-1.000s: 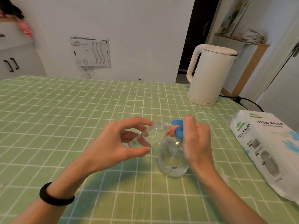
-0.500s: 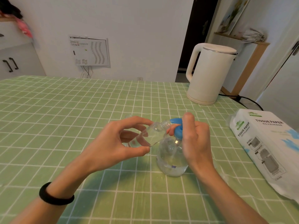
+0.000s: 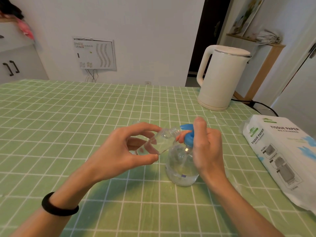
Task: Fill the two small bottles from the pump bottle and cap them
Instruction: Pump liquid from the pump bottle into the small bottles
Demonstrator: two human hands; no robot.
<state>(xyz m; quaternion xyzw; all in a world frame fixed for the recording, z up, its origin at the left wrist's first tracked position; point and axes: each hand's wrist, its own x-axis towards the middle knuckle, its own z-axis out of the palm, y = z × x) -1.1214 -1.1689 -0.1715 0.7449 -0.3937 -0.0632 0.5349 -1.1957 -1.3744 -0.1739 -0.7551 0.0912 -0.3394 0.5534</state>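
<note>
Small bottle [image 3: 159, 142] (tilted) beside pump bottle [image 3: 179, 166]

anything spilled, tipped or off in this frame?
Nothing stands out. The small bottle is tilted, but the left hand holds it that way, with its mouth toward the spout of the pump bottle. The pump bottle stands upright, gripped by the right hand. No spill shows on the tablecloth.

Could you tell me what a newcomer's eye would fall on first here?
At the centre of the green checked table, the left hand tilts a small clear bottle towards the blue spout of the pump bottle, which the right hand grips. A white kettle stands far right, a tissue pack nearer.
</note>
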